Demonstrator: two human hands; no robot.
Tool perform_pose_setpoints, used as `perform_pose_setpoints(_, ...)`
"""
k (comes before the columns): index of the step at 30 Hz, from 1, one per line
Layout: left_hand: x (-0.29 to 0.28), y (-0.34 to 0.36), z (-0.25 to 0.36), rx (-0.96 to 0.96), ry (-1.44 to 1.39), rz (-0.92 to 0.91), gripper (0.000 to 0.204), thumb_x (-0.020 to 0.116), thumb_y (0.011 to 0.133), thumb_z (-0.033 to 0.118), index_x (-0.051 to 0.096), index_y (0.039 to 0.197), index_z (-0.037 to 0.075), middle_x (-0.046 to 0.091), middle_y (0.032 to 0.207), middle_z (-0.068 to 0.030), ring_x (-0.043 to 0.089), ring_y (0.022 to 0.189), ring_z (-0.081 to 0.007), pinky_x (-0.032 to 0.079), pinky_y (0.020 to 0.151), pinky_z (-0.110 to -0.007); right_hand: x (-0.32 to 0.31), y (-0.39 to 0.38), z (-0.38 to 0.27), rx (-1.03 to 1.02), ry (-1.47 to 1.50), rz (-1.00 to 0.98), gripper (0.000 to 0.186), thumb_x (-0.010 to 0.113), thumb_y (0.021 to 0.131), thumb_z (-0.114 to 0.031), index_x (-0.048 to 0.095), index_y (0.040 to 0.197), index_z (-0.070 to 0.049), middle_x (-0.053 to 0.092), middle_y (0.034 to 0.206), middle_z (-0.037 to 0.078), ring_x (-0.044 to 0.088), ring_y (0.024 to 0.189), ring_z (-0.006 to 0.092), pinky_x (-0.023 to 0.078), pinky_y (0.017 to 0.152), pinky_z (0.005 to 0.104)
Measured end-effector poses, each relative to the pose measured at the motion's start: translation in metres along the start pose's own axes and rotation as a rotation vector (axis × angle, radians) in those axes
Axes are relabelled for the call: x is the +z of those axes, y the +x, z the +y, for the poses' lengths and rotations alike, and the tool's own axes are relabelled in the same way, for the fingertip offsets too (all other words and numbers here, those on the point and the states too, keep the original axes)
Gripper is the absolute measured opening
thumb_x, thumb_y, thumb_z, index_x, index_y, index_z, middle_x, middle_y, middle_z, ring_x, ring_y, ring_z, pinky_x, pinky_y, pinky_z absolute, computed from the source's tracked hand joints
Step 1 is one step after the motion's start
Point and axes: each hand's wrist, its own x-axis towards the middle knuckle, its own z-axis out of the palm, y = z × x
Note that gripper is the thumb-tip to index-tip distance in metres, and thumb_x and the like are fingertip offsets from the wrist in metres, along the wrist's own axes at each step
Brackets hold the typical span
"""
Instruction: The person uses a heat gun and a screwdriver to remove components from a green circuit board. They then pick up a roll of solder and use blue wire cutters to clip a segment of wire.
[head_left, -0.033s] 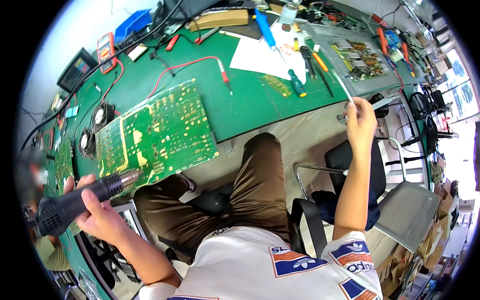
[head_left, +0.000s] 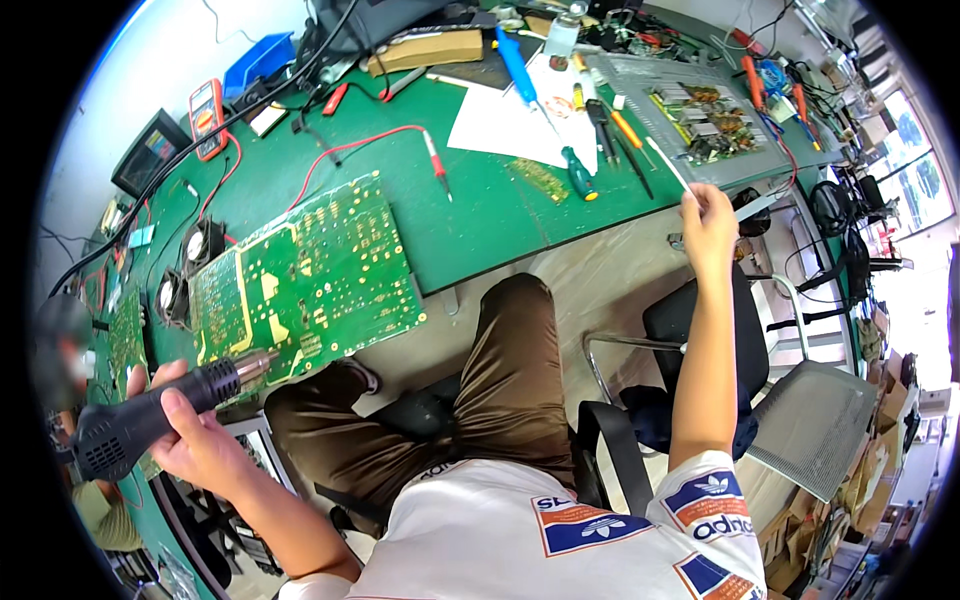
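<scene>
My left hand (head_left: 190, 430) is closed around a black heat gun (head_left: 150, 415), its metal nozzle at the near edge of a large green circuit board (head_left: 310, 265) on the green bench. The board carries many solder points and gold-coloured areas. My right hand (head_left: 710, 225) is closed on a thin white rod (head_left: 672, 165) at the bench's front right, near a grey platform (head_left: 760, 155) bearing a populated board (head_left: 705, 120). Screwdrivers (head_left: 580, 175) and other slim tools lie on white paper (head_left: 480, 125) left of that hand.
A red multimeter (head_left: 206, 115), blue bin (head_left: 258, 65), small fans (head_left: 205, 240) and cables fill the bench's back left. A glass bottle (head_left: 563, 35) stands at the back. A mesh-seat chair (head_left: 810, 420) is at my right. A co-worker's blurred figure (head_left: 110, 510) shows at far left.
The view has turned slightly, and my right hand with the white rod appears a little farther left and up. Both grips look the same.
</scene>
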Motion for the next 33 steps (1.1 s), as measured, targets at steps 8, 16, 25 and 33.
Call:
perform_pose_setpoints(8,-0.021,0.019,0.001,0.045,0.014,-0.051,0.066,0.072,0.090,0.025,0.040,0.136,-0.008,0.068,0.103,-0.0156,0.060,0.081,-0.0146,0.048,0.069,-0.024,0.077,0.076,0.029,0.047,-0.440,-0.074,0.021,0.065,0.084,-0.022,0.076,0.090,-0.005,0.070,0.087,0.023,0.069,0.086,0.0404,0.054,0.080,0.0490)
perform_pose_setpoints(16,-0.003,0.053,-0.021,0.154,-0.018,-0.124,0.073,0.076,0.086,0.032,0.038,0.130,-0.013,0.069,0.094,-0.0222,0.064,0.083,-0.0216,0.051,0.082,-0.032,0.060,0.053,-0.096,-0.201,-0.054,-0.035,0.031,0.069,0.092,-0.022,0.071,0.116,-0.002,0.073,0.096,0.009,0.065,0.084,0.0145,0.051,0.077,0.0281)
perform_pose_setpoints(25,0.012,0.060,-0.042,0.125,-0.037,-0.090,0.066,0.075,0.086,0.024,0.041,0.127,-0.014,0.070,0.093,-0.0224,0.061,0.067,-0.0141,0.050,0.057,-0.021,0.024,-0.115,-0.332,-1.261,0.901,-0.372,0.039,0.082,0.073,-0.041,0.067,0.096,-0.012,0.050,0.066,0.003,0.043,0.054,0.0150,0.028,0.043,0.0274)
perform_pose_setpoints(33,0.011,0.042,-0.027,0.181,-0.028,-0.031,0.052,0.073,0.089,0.019,0.049,0.120,-0.014,0.071,0.093,-0.0216,0.053,0.056,-0.0067,0.039,0.048,-0.016,-0.029,-0.134,-0.327,-1.065,1.004,-0.407,0.022,0.075,0.072,-0.018,0.071,0.093,-0.016,0.048,0.064,0.001,0.040,0.051,0.0137,0.027,0.045,0.0259)
